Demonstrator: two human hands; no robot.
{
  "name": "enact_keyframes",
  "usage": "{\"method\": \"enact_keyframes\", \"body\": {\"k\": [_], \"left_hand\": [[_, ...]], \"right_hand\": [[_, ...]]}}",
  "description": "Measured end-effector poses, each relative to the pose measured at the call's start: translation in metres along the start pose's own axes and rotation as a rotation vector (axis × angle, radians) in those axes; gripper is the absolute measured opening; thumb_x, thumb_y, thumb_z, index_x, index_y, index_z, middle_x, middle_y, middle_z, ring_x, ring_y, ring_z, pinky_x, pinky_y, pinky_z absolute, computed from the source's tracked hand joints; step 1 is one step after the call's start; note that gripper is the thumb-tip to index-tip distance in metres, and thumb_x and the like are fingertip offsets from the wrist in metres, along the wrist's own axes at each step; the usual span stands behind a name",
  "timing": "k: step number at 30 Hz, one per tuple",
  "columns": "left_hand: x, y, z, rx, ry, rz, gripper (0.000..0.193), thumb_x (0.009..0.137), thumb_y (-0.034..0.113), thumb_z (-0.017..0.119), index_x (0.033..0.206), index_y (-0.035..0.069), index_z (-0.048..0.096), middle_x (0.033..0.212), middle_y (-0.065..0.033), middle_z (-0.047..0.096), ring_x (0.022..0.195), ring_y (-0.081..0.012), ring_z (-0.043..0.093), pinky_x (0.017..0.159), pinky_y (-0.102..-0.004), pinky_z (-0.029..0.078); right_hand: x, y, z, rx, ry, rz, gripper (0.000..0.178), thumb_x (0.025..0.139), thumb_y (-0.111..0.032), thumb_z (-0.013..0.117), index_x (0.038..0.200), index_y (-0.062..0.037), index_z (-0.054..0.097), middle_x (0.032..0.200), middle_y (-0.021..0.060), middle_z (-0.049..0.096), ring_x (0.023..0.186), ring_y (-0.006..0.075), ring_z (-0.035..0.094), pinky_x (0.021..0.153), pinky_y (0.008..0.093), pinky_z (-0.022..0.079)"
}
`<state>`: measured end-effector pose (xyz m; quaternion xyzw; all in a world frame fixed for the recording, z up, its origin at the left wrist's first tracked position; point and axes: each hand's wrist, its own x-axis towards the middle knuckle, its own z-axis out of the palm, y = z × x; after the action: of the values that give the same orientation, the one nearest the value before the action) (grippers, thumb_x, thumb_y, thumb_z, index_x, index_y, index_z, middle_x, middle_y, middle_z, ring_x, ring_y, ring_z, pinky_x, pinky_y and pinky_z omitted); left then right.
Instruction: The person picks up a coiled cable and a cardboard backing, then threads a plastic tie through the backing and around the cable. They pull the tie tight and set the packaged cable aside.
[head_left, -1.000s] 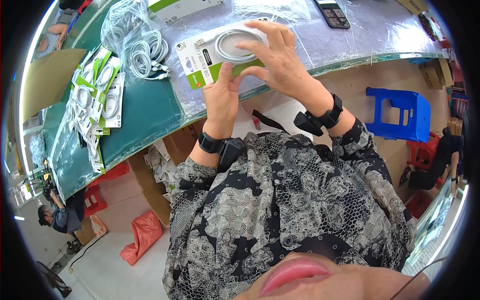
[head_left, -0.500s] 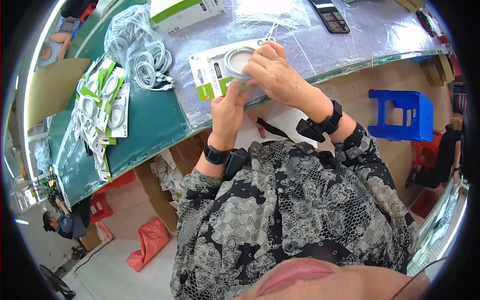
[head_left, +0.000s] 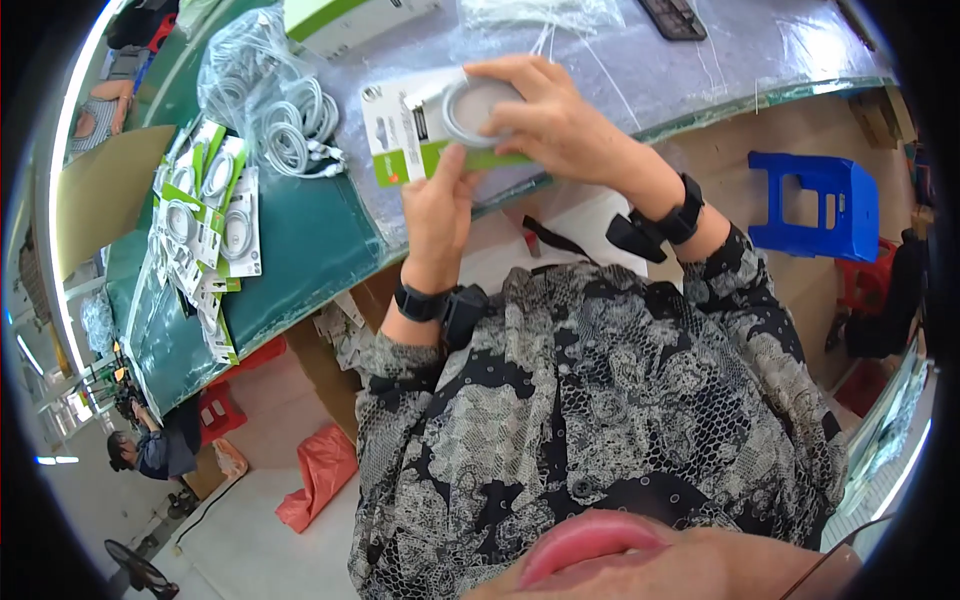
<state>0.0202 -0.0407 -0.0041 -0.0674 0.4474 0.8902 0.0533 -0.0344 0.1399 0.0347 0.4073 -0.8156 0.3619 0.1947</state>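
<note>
Left hand holds cable card, lettering seemingly blurred.

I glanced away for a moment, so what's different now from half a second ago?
The right hand has spread its bunched fingers around the coiled cable, and the card has shifted slightly left, toward the loose cables. The left hand still pinches the card's lower edge. The pile of carded cables and the blue stool stayed put.

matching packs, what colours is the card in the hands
The card is mainly white with a green lower band, best in head view.
</note>
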Motion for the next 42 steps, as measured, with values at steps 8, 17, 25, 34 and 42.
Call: {"method": "enact_keyframes", "body": {"k": [8, 17, 25, 34, 42], "left_hand": [[0.021, -0.005, 0.015, -0.182, -0.087, 0.075, 0.032, 0.096, 0.01, 0.048, 0.125, -0.002, 0.045, 0.119, -0.0106, 0.056, 0.104, -0.0228, 0.059, 0.089, -0.0396, 0.052], [0.031, -0.004, 0.009, -0.134, 0.006, 0.094, 0.034, 0.096, 0.009, 0.048, 0.127, -0.001, 0.042, 0.118, -0.0119, 0.055, 0.104, -0.0233, 0.059, 0.087, -0.0396, 0.054], [0.028, 0.001, 0.002, -0.015, 0.027, 0.075, 0.035, 0.094, 0.008, 0.049, 0.127, -0.001, 0.042, 0.117, -0.0115, 0.056, 0.101, -0.0223, 0.06, 0.084, -0.0397, 0.056], [0.034, -0.004, -0.005, 0.038, 0.023, 0.113, 0.035, 0.092, 0.007, 0.055, 0.125, 0.001, 0.045, 0.115, -0.0096, 0.057, 0.097, -0.0183, 0.061, 0.078, -0.0327, 0.055], [0.025, 0.0, -0.009, 0.085, 0.058, 0.102, 0.038, 0.091, 0.005, 0.056, 0.127, 0.001, 0.045, 0.116, -0.0076, 0.057, 0.096, -0.0163, 0.06, 0.077, -0.0299, 0.054]], "right_hand": [[0.004, 0.012, 0.018, -0.039, 0.066, 0.098, 0.018, 0.069, -0.005, 0.07, 0.081, -0.0034, 0.057, 0.133, 0.0127, 0.046, 0.124, 0.0309, 0.04, 0.101, 0.0419, 0.032], [0.003, 0.022, 0.027, 0.105, 0.066, 0.095, 0.017, 0.071, -0.004, 0.069, 0.081, -0.0026, 0.055, 0.134, 0.0123, 0.045, 0.128, 0.0328, 0.037, 0.102, 0.0416, 0.034], [-0.003, 0.023, 0.022, 0.229, 0.034, 0.226, 0.02, 0.069, -0.003, 0.072, 0.083, -0.0027, 0.058, 0.134, 0.011, 0.045, 0.124, 0.0324, 0.038, 0.099, 0.0394, 0.036], [-0.002, 0.015, 0.03, 0.157, 0.111, 0.27, 0.015, 0.068, -0.004, 0.073, 0.072, -0.0014, 0.059, 0.133, 0.0121, 0.045, 0.122, 0.0322, 0.038, 0.099, 0.0384, 0.035], [-0.008, 0.016, 0.042, 0.32, 0.103, 0.348, 0.031, 0.067, -0.007, 0.075, 0.093, -0.0048, 0.058, 0.13, 0.0132, 0.045, 0.122, 0.0331, 0.037, 0.1, 0.0393, 0.034]]}}
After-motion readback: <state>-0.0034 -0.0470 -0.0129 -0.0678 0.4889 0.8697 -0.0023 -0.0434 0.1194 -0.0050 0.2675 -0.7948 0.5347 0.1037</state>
